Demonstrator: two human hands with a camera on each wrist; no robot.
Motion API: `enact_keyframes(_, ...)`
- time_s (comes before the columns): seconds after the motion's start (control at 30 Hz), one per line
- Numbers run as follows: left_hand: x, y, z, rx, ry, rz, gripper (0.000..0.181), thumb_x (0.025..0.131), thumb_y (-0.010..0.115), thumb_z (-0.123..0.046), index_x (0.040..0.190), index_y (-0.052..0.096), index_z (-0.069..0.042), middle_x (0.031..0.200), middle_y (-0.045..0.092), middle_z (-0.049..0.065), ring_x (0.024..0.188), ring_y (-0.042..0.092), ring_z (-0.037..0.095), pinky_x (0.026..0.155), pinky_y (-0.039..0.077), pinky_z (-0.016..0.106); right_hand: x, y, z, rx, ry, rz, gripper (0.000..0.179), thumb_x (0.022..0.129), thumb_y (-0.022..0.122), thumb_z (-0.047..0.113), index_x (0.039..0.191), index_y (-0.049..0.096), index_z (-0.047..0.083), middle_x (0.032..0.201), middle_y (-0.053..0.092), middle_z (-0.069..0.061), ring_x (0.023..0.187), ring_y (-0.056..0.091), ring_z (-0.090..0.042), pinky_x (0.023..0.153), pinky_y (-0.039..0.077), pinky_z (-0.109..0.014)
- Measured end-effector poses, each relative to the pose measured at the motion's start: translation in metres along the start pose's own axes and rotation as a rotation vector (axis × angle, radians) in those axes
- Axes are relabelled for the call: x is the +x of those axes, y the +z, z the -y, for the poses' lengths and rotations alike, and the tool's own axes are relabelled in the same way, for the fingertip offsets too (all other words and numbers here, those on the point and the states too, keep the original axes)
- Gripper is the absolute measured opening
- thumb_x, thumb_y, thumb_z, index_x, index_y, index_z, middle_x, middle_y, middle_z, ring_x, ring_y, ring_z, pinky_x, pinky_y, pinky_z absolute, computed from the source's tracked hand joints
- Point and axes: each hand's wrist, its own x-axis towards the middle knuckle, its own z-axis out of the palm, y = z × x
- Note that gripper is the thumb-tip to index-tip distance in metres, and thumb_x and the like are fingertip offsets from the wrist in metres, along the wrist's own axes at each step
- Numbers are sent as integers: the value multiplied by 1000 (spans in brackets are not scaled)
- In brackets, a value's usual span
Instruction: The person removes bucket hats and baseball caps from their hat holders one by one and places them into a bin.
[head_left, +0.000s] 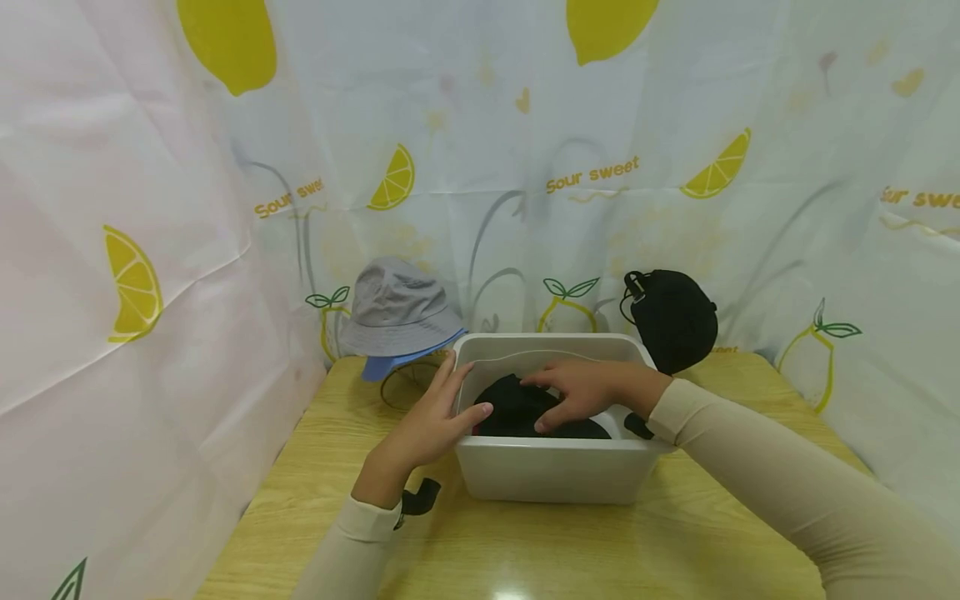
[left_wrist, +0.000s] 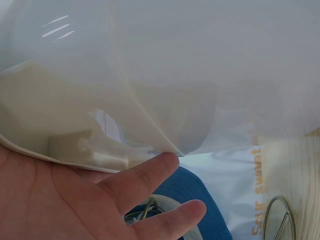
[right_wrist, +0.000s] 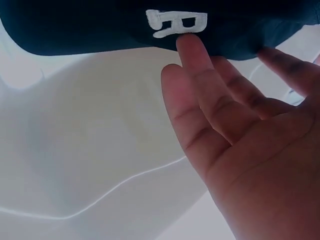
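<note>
A white plastic bin (head_left: pixel 555 471) stands on the wooden table, with a black cap (head_left: pixel 510 404) lying inside it. In the right wrist view, the cap bears white letter stitching (right_wrist: pixel 192 22). My right hand (head_left: pixel 581 387) reaches down into the bin over the cap, fingers spread and only slightly bent, fingertips right at the cap's fabric. My left hand (head_left: pixel 427 425) rests along the bin's left rim with its fingers extended. From the left wrist, its fingers (left_wrist: pixel 145 182) lie against the bin's outer wall.
Behind the bin at left, a grey bucket hat (head_left: pixel 397 304) sits above a blue brim (head_left: pixel 386 365) on a wire stand (head_left: pixel 386 392). Another black hat (head_left: pixel 675 321) with a cord toggle is propped up at back right. A lemon-print cloth (head_left: pixel 487 225) hangs behind the table (head_left: pixel 540 542).
</note>
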Motion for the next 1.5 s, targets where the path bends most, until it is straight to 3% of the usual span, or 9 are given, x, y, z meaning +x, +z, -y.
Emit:
enact_keyframes(0.27, 0, 0, 0, -1, 5, 2, 90, 98, 54, -69, 167, 21, -22, 175, -7, 0, 159, 17, 33, 121, 30, 61, 8, -3, -5, 74, -5, 28, 67, 99, 60, 54, 154, 51, 16, 153, 51, -14, 140, 49, -36, 116, 38, -59)
enact_keyframes(0.43, 0, 0, 1, -5, 6, -3, 89, 98, 54, -68, 167, 21, -23, 175, -7, 0, 158, 18, 33, 121, 30, 60, 15, -4, -9, 140, 15, 61, 65, 98, 64, 52, 152, 53, 18, 151, 54, -15, 135, 55, -34, 105, 50, -54)
enact_keyframes(0.7, 0, 1, 1, 1, 1, -7, 89, 98, 55, -68, 167, 21, -23, 175, -7, 0, 158, 19, 33, 122, 30, 61, 17, -2, -2, 38, 12, 64, 79, 91, 74, 57, 157, 47, 23, 152, 55, -6, 136, 55, -30, 112, 45, -51)
enact_keyframes(0.83, 0, 1, 1, -1, 8, -7, 89, 98, 55, -67, 167, 21, -22, 175, -7, 1, 159, 17, 33, 122, 29, 61, 15, 2, 2, 38, 20, 84, 82, 89, 80, 51, 159, 43, 32, 156, 51, -6, 103, 71, -30, 84, 60, -46)
enact_keyframes(0.93, 0, 1, 1, 1, 8, -8, 89, 98, 55, -67, 167, 21, -22, 175, -6, 1, 159, 17, 32, 122, 29, 60, 16, 5, 4, 37, 11, 88, 82, 88, 82, 46, 159, 41, 38, 157, 49, -3, 75, 71, -26, 62, 61, -39)
enact_keyframes(0.97, 0, 1, 1, 1, 8, -10, 89, 98, 55, -67, 167, 21, -22, 175, -6, 1, 159, 18, 32, 122, 29, 60, 16, 6, 4, 12, -2, 81, 82, 88, 81, 46, 159, 41, 39, 156, 50, -2, 73, 71, -24, 61, 60, -38)
enact_keyframes(1.1, 0, 1, 1, -4, 6, -11, 89, 98, 54, -68, 167, 21, -23, 175, -6, 0, 159, 19, 32, 122, 29, 60, 19, 8, 5, -94, -57, 41, 78, 89, 81, 45, 157, 44, 37, 154, 53, 2, 111, 69, -20, 94, 58, -41)
enact_keyframes(1.2, 1, 0, 1, -9, 8, -10, 87, 98, 55, -68, 167, 21, -25, 175, -6, 0, 159, 19, 32, 122, 28, 60, 21, 9, 5, -137, -79, 31, 76, 90, 81, 44, 157, 46, 36, 155, 53, 2, 139, 52, -19, 115, 44, -44)
enact_keyframes(1.5, 3, 0, 1, 3, 23, -15, 85, 99, 54, -68, 167, 21, -28, 175, -8, 2, 159, 19, 33, 121, 31, 61, 21, 10, 8, -142, -77, 44, 74, 91, 80, 40, 157, 47, 34, 157, 51, 1, 142, 50, -20, 118, 41, -44)
